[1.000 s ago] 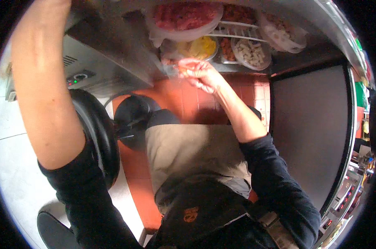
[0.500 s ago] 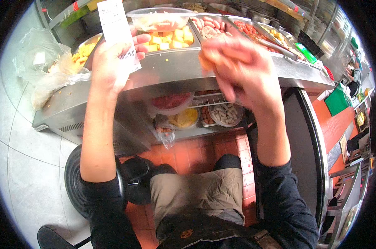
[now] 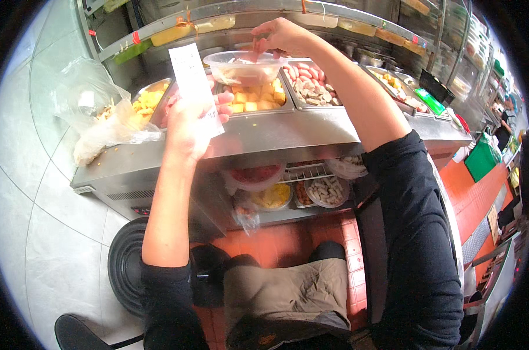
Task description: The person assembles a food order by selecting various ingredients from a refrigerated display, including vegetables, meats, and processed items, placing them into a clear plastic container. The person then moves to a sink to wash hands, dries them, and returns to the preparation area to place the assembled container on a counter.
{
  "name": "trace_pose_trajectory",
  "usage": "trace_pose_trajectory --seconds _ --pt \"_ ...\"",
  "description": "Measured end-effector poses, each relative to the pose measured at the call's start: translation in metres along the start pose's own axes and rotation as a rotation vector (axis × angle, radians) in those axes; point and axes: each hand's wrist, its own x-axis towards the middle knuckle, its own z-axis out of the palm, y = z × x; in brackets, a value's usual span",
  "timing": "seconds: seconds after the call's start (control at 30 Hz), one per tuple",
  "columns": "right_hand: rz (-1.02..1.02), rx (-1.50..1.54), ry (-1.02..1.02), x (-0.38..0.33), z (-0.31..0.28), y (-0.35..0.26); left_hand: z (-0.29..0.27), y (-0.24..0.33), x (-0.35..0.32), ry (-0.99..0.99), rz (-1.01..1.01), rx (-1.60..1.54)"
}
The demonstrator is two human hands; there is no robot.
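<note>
The rounded front edge of the long stainless-steel counter [image 3: 299, 135] runs crosswise under both my forearms, and a stretch of it lies between them. Beyond my right hand [image 3: 276, 39], the curved metal rail [image 3: 252, 10] of the rack spans the back. A crumpled translucent plastic bag [image 3: 92, 125] hangs over the counter's left end, well to the left of my left hand [image 3: 188, 125]. Below, the open compartment holds a round clear tub of white pieces [image 3: 328, 191], and red floor tiles [image 3: 282, 239] run between it and my knees.

The long white paper slip [image 3: 189, 70] lies along my left palm, my fingers curled around its lower part, its upper end standing out beyond the hand toward the rack. The clear plastic bowl [image 3: 241, 74], with pale contents, sits just right of the slip, over the rear of the metal tray of yellow cubes [image 3: 290, 109]. My right hand is bent down over the bowl's far right rim, fingertips drawn close together; whether they pinch anything I cannot tell. Just right of the bowl is the metal tray of pink sausages and greyish slices [image 3: 325, 107], under my right forearm.
</note>
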Motion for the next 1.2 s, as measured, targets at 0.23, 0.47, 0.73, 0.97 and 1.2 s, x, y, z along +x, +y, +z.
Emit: trace_pose_trajectory --seconds 0.23,0.47,0.73,0.97,1.2 --pt "0.044 0.169 0.026 0.012 -0.006 0.017 -0.004 -0.001 0.002 -0.027 -0.018 0.026" --pt "-0.032 0.273 0.177 0.024 0.010 0.034 -0.005 -0.003 0.002 -0.082 0.015 0.030" --pt "-0.111 0.104 0.397 0.030 0.022 0.041 -0.003 -0.003 0.000 -0.107 0.021 0.024" --pt "-0.088 0.044 0.354 0.018 0.024 0.043 -0.003 -0.002 0.001 -0.137 0.009 0.031" --pt "-0.095 -0.054 0.359 0.011 0.028 0.040 -0.003 -0.004 0.000 -0.121 0.016 0.040"
